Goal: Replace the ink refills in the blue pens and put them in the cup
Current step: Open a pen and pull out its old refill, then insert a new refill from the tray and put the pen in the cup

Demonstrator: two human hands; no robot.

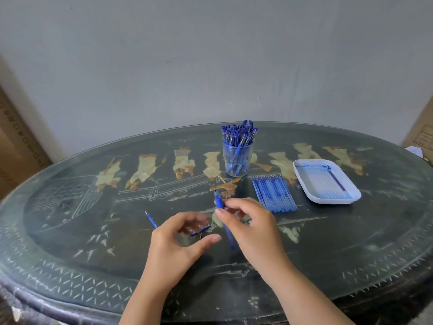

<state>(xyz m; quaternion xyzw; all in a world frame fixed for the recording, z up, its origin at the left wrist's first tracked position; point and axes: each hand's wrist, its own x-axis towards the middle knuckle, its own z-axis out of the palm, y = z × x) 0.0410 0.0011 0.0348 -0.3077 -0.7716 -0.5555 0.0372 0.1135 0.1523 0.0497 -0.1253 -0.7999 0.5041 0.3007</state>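
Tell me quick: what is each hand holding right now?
Left hand: fingers curled round a clear pen body, blurred.
Right hand: pinching a blue pen, tip pointing away.

No legible text anywhere. Left cardboard box (16, 130): row of small printed symbols, too blurred to read. Right cardboard box (423, 137): printed label panel, unreadable. Pens (237, 133) in the cup (237, 164): any barrel print too small to tell.
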